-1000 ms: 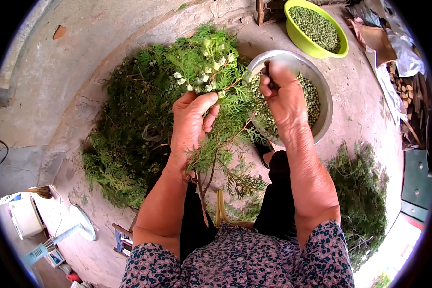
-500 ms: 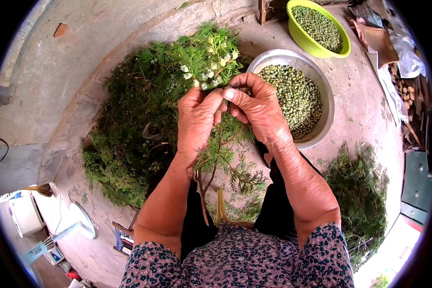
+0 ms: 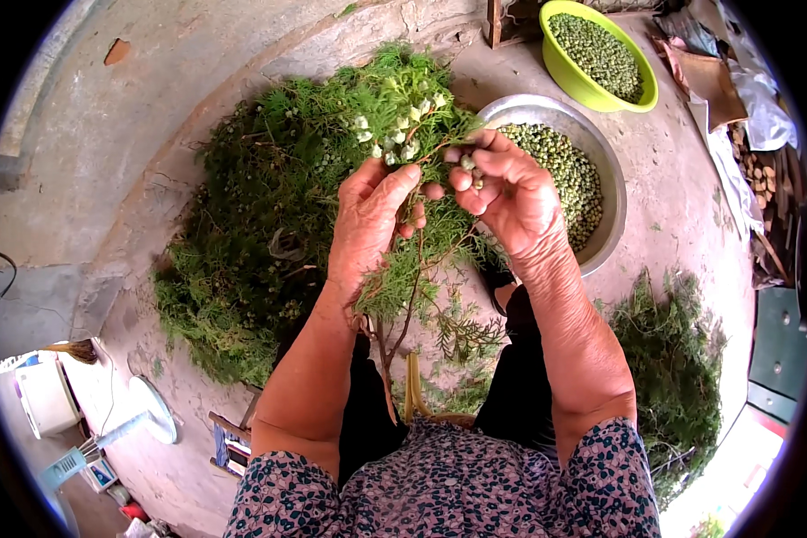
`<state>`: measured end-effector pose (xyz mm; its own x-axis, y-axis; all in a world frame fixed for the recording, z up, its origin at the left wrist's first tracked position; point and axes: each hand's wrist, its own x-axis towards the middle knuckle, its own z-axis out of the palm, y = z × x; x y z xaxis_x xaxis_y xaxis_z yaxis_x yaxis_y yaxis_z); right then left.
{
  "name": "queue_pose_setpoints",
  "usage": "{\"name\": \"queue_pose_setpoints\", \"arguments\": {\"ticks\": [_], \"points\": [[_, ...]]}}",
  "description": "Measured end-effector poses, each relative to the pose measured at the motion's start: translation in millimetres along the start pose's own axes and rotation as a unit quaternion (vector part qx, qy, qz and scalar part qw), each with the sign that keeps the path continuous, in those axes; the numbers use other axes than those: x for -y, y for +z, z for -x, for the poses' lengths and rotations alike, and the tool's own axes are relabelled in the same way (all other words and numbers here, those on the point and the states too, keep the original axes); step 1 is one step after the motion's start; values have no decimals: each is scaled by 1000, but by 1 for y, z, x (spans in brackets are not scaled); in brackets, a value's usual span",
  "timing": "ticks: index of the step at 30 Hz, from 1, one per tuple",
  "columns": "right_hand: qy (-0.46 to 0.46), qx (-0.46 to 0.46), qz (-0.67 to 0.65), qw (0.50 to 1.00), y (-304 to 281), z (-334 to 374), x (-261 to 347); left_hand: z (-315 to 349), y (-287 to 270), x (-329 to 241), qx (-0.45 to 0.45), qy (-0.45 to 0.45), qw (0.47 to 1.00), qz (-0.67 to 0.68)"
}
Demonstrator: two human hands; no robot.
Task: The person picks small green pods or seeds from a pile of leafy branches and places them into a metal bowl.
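My left hand [image 3: 372, 215] is closed around a leafy green conifer branch [image 3: 412, 287], whose stem hangs down between my forearms. Pale green cones [image 3: 402, 143] cluster on the sprig just beyond my left fingertips. To the right, my right hand [image 3: 514, 193] has its fingers curled around a few small green cones [image 3: 471, 169], near the rim of a metal basin [image 3: 611, 193]. Many picked cones [image 3: 569, 175] fill that basin, partly hidden behind my right hand. A large heap of cut conifer branches [image 3: 251, 215] lies left of and beyond my hands.
A lime-green plastic basin [image 3: 565, 76] full of cones stands at the far right. Another pile of branches [image 3: 668, 377] lies at the near right. Plastic sheets and firewood [image 3: 767, 179] line the right edge. A white fan [image 3: 152, 411] and a broom [image 3: 72, 351] are at the left.
My right hand has moved right, away from my left hand, and turned so that cones show in its fingers. My left hand stays on the branch.
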<state>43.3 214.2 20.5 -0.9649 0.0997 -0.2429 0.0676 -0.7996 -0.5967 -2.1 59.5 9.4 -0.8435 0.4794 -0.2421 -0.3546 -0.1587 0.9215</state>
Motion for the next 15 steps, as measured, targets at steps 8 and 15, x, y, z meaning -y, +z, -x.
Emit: {"name": "queue_pose_setpoints", "arguments": {"ticks": [8, 15], "points": [[-11, -33, 77, 996, -9, -1, -2, 0, 0, 2, 56, 3, 996, 74], [-15, -46, 80, 996, -11, -3, -3, 1, 7, 7, 2, 6, 995, 102]]}}
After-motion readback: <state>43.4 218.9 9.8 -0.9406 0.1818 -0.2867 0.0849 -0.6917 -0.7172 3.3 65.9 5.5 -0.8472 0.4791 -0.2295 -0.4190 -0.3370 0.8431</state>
